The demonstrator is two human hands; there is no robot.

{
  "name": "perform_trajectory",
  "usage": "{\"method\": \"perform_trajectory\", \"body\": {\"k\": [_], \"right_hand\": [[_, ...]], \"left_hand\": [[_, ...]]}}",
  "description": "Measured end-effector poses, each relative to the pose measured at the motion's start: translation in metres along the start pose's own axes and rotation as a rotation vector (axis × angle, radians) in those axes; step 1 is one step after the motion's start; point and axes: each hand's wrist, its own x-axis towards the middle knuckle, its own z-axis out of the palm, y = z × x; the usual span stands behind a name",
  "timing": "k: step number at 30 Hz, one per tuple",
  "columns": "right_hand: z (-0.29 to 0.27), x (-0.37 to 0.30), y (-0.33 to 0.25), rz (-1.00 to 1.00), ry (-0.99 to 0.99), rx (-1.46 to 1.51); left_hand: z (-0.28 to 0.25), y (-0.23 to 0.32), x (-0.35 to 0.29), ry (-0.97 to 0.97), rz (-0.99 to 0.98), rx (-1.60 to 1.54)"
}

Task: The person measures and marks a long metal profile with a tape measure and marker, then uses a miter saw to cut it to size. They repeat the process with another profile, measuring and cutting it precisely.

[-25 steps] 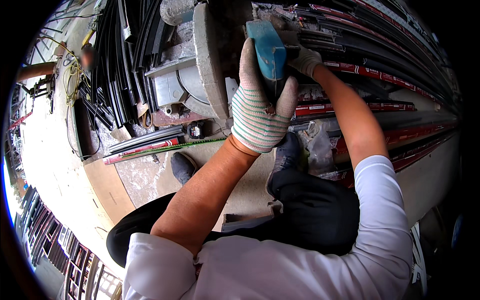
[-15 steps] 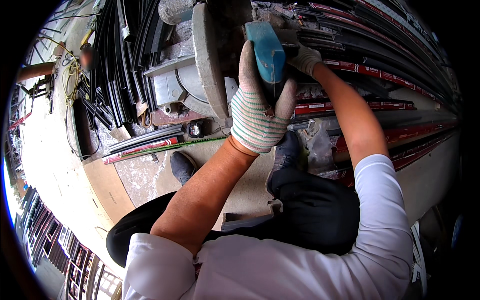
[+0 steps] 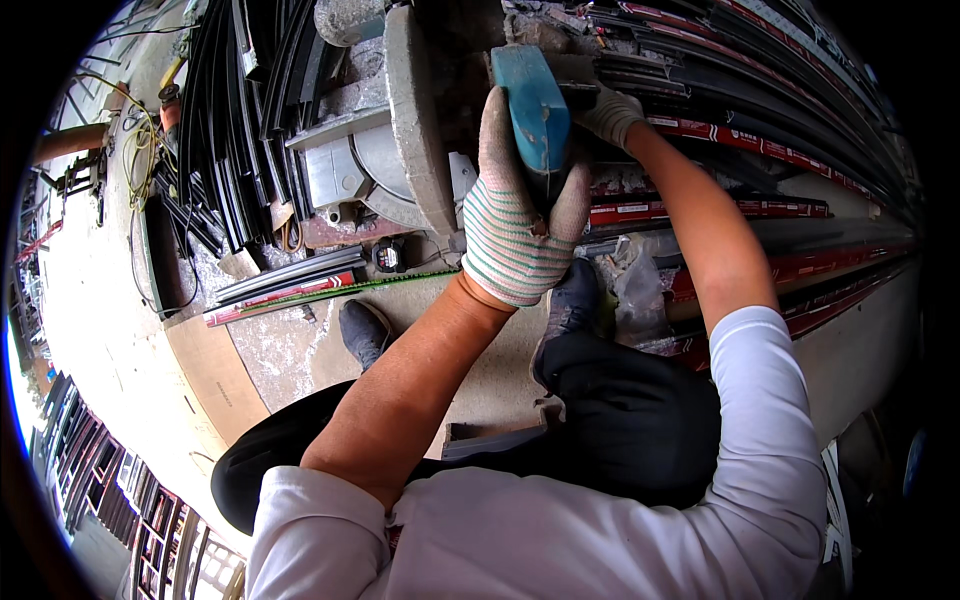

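In the upper middle stands a cut-off saw with a pale, worn blade guard (image 3: 415,130) and a grey metal base (image 3: 340,175). My left hand (image 3: 525,235), in a striped knit glove, is wrapped round the saw's teal handle (image 3: 532,95). Its thumb and fingers lie along the two sides. Just right of the handle, my gloved right hand (image 3: 612,118) is closed beside a dark metal piece (image 3: 572,75). The handle and shadow hide its fingertips, so its hold is unclear. The blade is not clearly visible.
Long dark metal profiles (image 3: 760,140), some with red wrapping, fill the right side. More black profiles (image 3: 235,130) lie at the left. Short strips (image 3: 290,295) lie before the saw. A crumpled plastic bag (image 3: 642,290) is beside my foot. A yellow cable (image 3: 140,165) hangs far left.
The teal handle and my left hand on it have shifted down the picture very slightly. My right hand stays in nearly the same place.
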Motion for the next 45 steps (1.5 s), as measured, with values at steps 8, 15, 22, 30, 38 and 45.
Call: {"method": "perform_trajectory", "body": {"k": [8, 15, 22, 30, 38, 45], "right_hand": [[0.002, 0.001, 0.004, -0.021, 0.014, 0.007], [0.003, 0.0, 0.004, -0.007, 0.039, -0.011], [-0.001, -0.002, 0.003, -0.022, 0.03, 0.014], [0.01, 0.007, 0.012, -0.039, 0.035, 0.038], [0.018, 0.012, 0.014, -0.038, 0.051, 0.034], [0.012, 0.009, 0.015, -0.038, 0.044, 0.044]], "left_hand": [[0.0, -0.001, -0.004, -0.014, 0.005, -0.002], [0.001, -0.002, -0.008, -0.016, -0.006, -0.03], [0.002, -0.002, -0.01, -0.027, -0.04, -0.032], [0.001, -0.005, -0.014, -0.067, -0.083, -0.09], [0.001, -0.004, -0.014, -0.041, -0.049, -0.053], [0.002, -0.003, -0.015, -0.037, -0.058, -0.023]]}}
